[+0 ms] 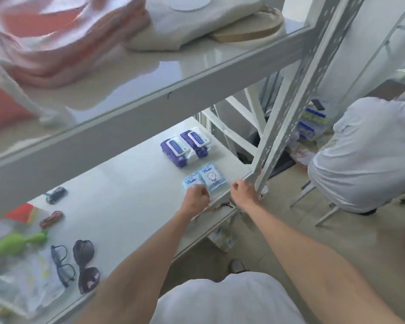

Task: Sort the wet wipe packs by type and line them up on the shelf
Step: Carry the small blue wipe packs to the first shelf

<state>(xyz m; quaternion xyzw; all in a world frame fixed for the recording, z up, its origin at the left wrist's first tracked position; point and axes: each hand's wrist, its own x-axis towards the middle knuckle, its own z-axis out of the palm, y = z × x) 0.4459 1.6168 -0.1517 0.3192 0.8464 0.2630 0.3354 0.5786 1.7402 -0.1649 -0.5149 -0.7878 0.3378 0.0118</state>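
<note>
Two purple wet wipe packs (175, 152) (198, 142) with white lids lie side by side at the far right of the white shelf (126, 197). In front of them lie two small light-blue packs, left (190, 182) and right (212, 180), touching each other. My left hand (195, 199) rests curled on the near end of the left blue pack and hides its lower half. My right hand (243, 191) is curled at the shelf's front corner, just right of the right blue pack, with nothing visible in it.
A perforated metal post (288, 127) rises right behind my right hand. Sunglasses (85, 265), spectacles (61, 265), two toy cars (55, 195), a green toy (19, 244) and a plastic bag lie on the shelf's left. The upper shelf holds pink towels (63, 43). A person in white (365, 155) crouches at the right.
</note>
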